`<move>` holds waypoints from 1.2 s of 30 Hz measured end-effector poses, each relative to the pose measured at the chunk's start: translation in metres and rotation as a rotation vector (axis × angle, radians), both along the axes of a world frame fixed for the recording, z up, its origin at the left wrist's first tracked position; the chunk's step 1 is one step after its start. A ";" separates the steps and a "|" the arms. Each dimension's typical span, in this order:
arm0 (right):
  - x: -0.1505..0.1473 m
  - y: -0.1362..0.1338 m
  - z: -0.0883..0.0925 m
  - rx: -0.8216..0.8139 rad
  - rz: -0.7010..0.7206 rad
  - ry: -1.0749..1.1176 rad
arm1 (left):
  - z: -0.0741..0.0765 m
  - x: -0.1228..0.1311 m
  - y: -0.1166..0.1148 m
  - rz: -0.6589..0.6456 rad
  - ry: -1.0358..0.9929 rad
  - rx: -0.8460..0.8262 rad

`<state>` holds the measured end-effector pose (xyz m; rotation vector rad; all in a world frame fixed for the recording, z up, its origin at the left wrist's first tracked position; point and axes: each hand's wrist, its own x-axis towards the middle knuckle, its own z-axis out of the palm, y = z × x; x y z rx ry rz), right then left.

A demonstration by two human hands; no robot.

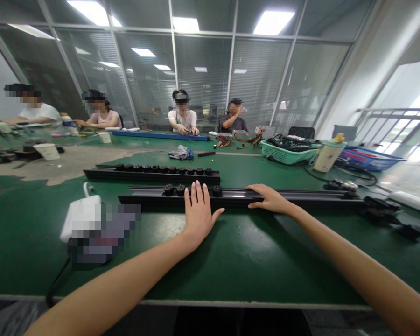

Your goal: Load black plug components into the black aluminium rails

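A long black rail (301, 200) lies across the green table in front of me. Small black round modules (168, 189) sit in its channel toward the left. My left hand (199, 212) rests flat over that part, fingers stretched out and apart, partly hiding the modules. Farther right, my right hand (268, 198) touches the rail, its thumb at the near side and its fingers over the top edge. Behind lies a shorter black rail (150, 176) with a row of several such modules. At the right end of the near rail are loose black parts (381, 210).
A white adapter (82, 217) and a blurred flat item (107, 238) lie at left. A green basket (287, 154) of cables, a lidded cup (327, 156) and a blue basket (374, 158) stand at back right. Several people sit across the table, near a blue rail (157, 135).
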<state>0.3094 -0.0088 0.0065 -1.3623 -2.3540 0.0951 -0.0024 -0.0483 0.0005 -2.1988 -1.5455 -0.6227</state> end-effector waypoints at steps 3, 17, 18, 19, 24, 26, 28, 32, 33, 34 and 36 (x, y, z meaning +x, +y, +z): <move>0.008 0.001 0.000 -0.024 0.003 0.027 | 0.001 0.001 -0.002 -0.011 0.027 -0.031; -0.121 -0.010 0.015 0.053 -0.030 0.146 | 0.008 0.002 0.000 -0.083 0.047 -0.045; -0.133 -0.010 0.012 0.064 -0.019 0.155 | 0.009 0.002 0.001 -0.093 0.042 -0.051; -0.142 -0.010 0.009 0.073 -0.016 0.166 | 0.010 0.001 0.002 -0.104 0.042 -0.055; -0.154 -0.010 -0.003 0.143 -0.052 0.196 | 0.013 -0.004 0.013 -0.153 0.037 -0.040; -0.153 -0.010 -0.005 0.155 -0.066 0.184 | 0.014 -0.006 0.020 -0.177 0.022 -0.021; -0.154 -0.011 -0.006 0.157 -0.098 0.162 | 0.014 -0.008 0.026 -0.204 0.003 -0.004; -0.160 -0.013 -0.007 0.163 -0.177 0.118 | 0.015 -0.010 0.036 -0.225 -0.027 0.006; -0.161 -0.014 -0.007 0.162 -0.184 0.114 | 0.016 -0.009 0.038 -0.229 -0.027 0.008; -0.161 -0.013 -0.007 0.161 -0.186 0.113 | 0.018 -0.009 0.041 -0.229 -0.023 0.009; -0.160 -0.013 -0.006 0.157 -0.184 0.120 | 0.021 -0.008 0.045 -0.225 -0.017 0.014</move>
